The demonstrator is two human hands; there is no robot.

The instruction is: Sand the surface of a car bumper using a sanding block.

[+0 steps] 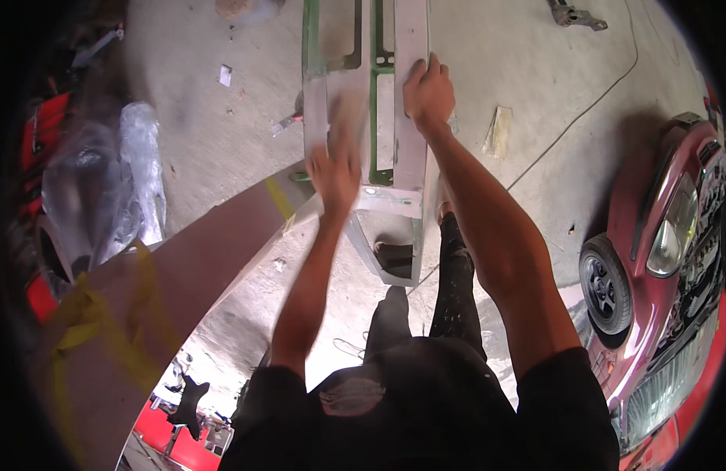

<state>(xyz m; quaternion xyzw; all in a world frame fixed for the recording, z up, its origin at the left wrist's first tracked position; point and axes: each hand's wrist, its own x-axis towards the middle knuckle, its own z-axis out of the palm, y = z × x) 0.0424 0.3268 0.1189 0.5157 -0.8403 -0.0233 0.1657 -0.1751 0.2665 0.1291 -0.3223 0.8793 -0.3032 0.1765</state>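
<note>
A long, pale pinkish-grey car body panel with green inner edges and several rectangular openings stretches away in front of me. On its right side, my right hand has its fingers curled over the edge and grips it. My left hand is over the panel's left part, near the narrow green-edged opening. Motion smears its fingers, and I cannot tell whether the brownish blur ahead of them is part of the hand or something held.
A broad pinkish panel with yellow masking tape reaches in from the lower left. Plastic-wrapped parts are at the far left. A maroon car front with a wheel is at right. A thin cable crosses the concrete floor.
</note>
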